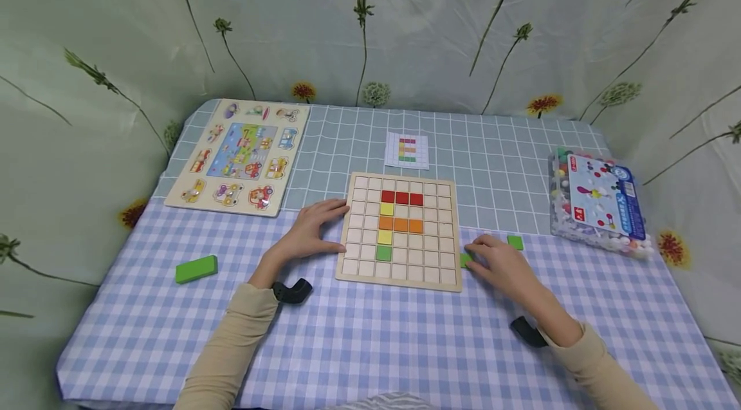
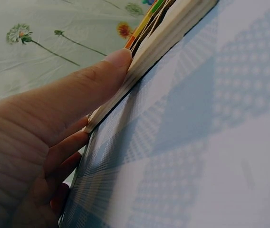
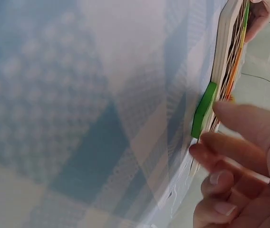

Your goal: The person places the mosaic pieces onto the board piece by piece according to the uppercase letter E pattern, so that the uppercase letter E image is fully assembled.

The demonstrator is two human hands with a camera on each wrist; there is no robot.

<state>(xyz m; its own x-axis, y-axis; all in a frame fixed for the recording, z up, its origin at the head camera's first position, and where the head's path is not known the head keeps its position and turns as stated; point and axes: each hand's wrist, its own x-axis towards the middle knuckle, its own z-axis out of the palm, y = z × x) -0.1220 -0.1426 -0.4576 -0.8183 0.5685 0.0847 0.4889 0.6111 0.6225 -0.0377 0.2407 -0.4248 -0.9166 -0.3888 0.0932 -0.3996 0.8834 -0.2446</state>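
A wooden grid board (image 1: 431, 259) lies in front of me. Red, yellow and orange tiles and one green tile (image 1: 383, 253) sit in its cells. My left hand (image 1: 309, 230) rests against the board's left edge, thumb and fingers spread along it; in the left wrist view the thumb (image 2: 92, 80) touches the rim. Beside the board's right edge, my right hand (image 1: 503, 265) pinches a loose green tile (image 1: 466, 260) between thumb and fingers. The right wrist view has this green tile (image 3: 204, 111) low at the cloth, its near side partly behind the fingertips.
Another green tile (image 1: 515, 242) lies beyond the right hand. A green block (image 1: 197, 269) is at the left, below a picture puzzle board (image 1: 191, 139). Behind the grid lies a pattern card (image 1: 407, 150) with a coloured E. A box of beads (image 1: 602, 201) stands at right.
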